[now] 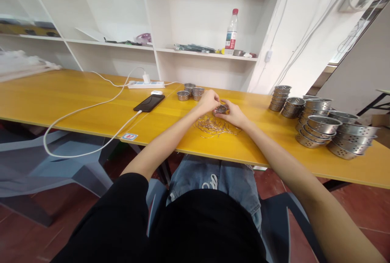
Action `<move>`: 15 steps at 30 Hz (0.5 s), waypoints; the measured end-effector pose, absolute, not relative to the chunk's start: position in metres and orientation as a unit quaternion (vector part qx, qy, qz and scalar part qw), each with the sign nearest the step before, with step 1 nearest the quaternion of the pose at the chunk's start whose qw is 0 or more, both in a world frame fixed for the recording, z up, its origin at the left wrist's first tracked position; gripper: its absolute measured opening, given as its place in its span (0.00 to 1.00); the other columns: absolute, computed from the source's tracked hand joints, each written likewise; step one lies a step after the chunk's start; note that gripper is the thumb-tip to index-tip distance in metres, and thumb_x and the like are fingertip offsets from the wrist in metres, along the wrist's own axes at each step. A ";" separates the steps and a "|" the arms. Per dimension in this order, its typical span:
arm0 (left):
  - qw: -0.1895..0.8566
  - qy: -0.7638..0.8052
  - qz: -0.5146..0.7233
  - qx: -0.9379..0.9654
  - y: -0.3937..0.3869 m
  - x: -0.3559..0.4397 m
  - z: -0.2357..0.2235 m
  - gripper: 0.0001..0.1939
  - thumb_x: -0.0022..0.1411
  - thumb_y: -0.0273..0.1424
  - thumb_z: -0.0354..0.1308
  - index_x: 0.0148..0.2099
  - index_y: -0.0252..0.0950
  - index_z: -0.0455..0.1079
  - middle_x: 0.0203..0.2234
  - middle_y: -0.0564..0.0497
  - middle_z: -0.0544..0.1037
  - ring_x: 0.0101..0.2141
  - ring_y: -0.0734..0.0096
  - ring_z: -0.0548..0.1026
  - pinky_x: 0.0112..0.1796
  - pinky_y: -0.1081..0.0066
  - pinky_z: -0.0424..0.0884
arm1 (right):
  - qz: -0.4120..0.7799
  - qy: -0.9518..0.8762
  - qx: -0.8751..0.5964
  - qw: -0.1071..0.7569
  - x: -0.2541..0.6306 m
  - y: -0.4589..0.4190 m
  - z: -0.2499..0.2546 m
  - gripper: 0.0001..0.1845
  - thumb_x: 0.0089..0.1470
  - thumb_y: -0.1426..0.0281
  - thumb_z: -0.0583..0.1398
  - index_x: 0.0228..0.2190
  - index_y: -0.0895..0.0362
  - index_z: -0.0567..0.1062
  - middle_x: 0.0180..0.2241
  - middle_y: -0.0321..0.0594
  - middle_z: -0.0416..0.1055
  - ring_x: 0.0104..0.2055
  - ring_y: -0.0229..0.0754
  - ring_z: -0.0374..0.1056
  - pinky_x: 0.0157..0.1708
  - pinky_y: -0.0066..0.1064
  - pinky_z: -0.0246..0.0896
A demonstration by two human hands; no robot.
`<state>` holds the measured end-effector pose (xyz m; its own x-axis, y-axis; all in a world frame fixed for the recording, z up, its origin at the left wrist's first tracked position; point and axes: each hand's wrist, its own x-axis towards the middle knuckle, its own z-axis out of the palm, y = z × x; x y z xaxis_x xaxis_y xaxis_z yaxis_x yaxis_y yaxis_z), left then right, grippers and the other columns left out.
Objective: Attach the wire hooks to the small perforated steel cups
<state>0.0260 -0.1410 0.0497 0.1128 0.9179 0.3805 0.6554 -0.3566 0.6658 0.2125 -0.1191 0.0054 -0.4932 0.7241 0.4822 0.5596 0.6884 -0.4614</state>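
A small perforated metal cup (pixel 221 109) is between my two hands above the yellow table. My right hand (pixel 234 115) curls round its right side, thumb and fingers closed on it. Against the far left side of the cup, my left hand (pixel 209 101) has its fingertips pinched together; whatever they hold is too small to make out. A loose heap of thin metal wire pieces (pixel 211 126) lies on the table just below both hands. Several small metal cups (pixel 183 95) stand beyond my left hand.
Stacks of perforated metal cups (pixel 323 125) stand on the right of the yellow table (pixel 243 149). To the left lie a black phone (pixel 149 103) with a white cable (pixel 88 104) and a power strip (pixel 146 85). A bottle (pixel 230 35) stands on the shelf behind.
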 end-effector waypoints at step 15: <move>0.172 0.543 0.377 0.731 -0.143 0.026 0.053 0.09 0.57 0.19 0.61 0.30 0.33 0.81 0.14 0.55 0.74 0.22 0.71 0.78 0.35 0.74 0.76 | 0.152 -0.854 -0.367 0.336 0.213 -0.126 0.009 0.38 0.53 0.62 0.74 0.62 0.58 0.71 0.52 0.50 0.82 0.55 0.56 0.79 0.60 0.49 0.71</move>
<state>0.0256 -0.1431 0.0528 0.1266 0.9228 0.3640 0.6630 -0.3517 0.6609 0.2127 -0.1261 0.0086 -0.5049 0.7287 0.4626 0.5240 0.6847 -0.5066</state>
